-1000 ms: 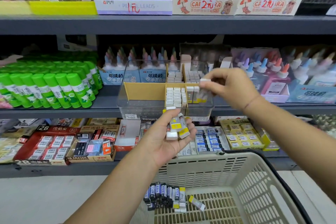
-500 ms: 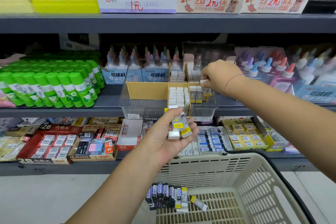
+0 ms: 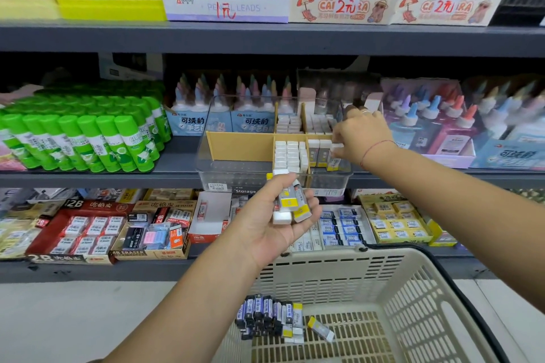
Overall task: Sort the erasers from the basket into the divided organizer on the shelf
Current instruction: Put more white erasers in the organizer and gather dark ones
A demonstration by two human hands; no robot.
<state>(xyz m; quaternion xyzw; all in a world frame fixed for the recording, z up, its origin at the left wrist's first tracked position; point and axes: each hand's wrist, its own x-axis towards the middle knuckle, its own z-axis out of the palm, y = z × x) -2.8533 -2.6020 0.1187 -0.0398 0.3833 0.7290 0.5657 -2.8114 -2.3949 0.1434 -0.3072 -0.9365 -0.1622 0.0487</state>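
**One eraser at the organizer, a handful in the other palm**

The fingertips (image 3: pixel 339 136) of the right hand (image 3: pixel 364 134) are curled down and pinch the white top end of a small white eraser with a yellow paper sleeve (image 3: pixel 334 160). They hold it upright in the front right compartment of the clear plastic organizer with tan cardboard dividers (image 3: pixel 236 153), just beside two erasers standing there. The next compartment to the left is packed with rows of white erasers, and the two behind also hold white blocks.

The left hand (image 3: pixel 265 230) lies palm up, thumb and curled fingers closed round a small bunch of white erasers in yellow and grey sleeves (image 3: pixel 290 203). It is just below the organizer's front edge and above the basket.

The organizer sits at the front of the grey metal shelf (image 3: pixel 88 177), with green glue sticks (image 3: pixel 88 138) standing to its left. Below, the beige slotted plastic basket with a black handle (image 3: pixel 413 303) holds a cluster of dark-blue-sleeved erasers (image 3: pixel 259 315) and a few yellow-sleeved ones on its floor.
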